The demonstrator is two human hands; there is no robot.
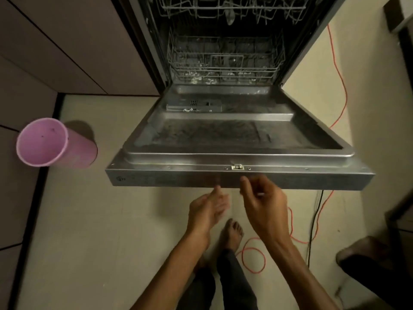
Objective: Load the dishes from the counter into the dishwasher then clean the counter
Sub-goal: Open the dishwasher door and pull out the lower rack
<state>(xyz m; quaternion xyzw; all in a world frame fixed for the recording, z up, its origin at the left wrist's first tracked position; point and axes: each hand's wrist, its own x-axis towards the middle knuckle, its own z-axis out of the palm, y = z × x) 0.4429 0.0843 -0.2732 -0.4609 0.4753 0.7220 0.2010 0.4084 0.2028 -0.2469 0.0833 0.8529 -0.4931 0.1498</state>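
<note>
- Hanging just below the front edge of the lowered door (241, 139), both hands were seen empty; nothing was gripped by either.
- The left hand (209, 208) was held with fingers loosely straight and slightly spread, one fingertip close to the door's edge; whether it was touched could not be told through the blur.
- The right hand (264, 203) was held with fingers relaxed and lightly bent, its fingertips at the same edge, just under the latch (237, 167). That placement was judged to fit a door being handled by its top edge, where the pull is easiest.
- The door was laid flat and fully down, so that the lower rack (224, 63) could be reached and drawn out over it. The rack was left pushed in, and no dishes could be made out on it.
- The upper rack (230, 7) was seen at the top, likewise without clear contents.
- No dishes and no surface were in view; they were judged to lie outside the frame, so loading was not yet begun.
- A pink bin (53, 144) was stood on the floor to the left, well apart from the door, out of its swing.
- An orange cable (253, 258) was looped on the floor near a bare foot (233, 232); it was judged a tripping risk during carrying.
</note>
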